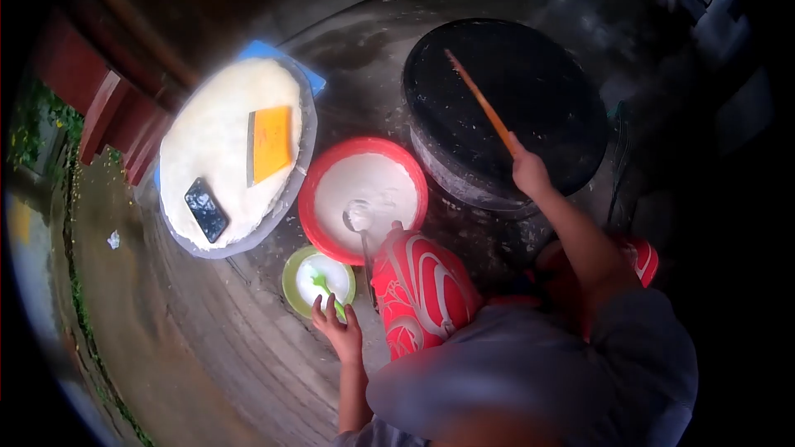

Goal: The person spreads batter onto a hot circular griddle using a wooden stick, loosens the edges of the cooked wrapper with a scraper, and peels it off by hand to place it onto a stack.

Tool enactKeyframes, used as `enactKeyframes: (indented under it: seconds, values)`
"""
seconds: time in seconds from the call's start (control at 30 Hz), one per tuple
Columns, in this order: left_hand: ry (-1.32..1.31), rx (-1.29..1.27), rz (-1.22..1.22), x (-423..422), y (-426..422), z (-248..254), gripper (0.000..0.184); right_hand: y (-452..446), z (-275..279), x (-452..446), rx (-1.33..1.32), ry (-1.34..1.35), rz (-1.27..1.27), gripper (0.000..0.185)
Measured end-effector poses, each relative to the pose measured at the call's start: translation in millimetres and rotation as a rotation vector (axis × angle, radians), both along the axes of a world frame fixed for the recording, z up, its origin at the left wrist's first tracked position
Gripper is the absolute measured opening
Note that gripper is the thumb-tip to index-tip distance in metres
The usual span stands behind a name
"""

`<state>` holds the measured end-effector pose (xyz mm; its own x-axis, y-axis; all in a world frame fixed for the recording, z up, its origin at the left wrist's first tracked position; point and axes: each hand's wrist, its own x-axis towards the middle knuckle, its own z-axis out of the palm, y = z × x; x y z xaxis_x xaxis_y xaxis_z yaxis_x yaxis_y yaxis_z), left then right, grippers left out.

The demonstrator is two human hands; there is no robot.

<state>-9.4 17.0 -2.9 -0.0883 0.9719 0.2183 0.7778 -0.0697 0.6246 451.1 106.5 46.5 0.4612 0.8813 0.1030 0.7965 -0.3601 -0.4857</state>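
Clamping my right hand (530, 172) on the wooden stick (480, 105), round black plate (542, 74) beyond it, I have my left hand (342, 338), fingers apart, near the green utensil (322, 282); contact is unclear.

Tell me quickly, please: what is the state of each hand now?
Left hand: open, near the green spoon; contact unclear.
Right hand: closed, holding the wooden stick.
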Motion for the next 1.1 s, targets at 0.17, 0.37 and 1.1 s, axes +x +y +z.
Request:
enactKeyframes:
  seconds: [0.17,0.37,1.1]
  values:
    - [-0.121,-0.051,-0.01,10.7,-3.6,-2.1,0.037,-50.7,1.1,-3.0,0.108,0.326,0.122,0.047]
    - [-0.106,-0.062,0.002,10.1,-8.3,-19.0,0.034,-106.6,-14.3,-38.4,-0.061,0.311,0.119,0.072]
    - [0.242,-0.65,0.399,-18.4,9.0,-183.5,0.054,13.3,156.1,-156.8,-0.291,-0.028,0.933,0.028]
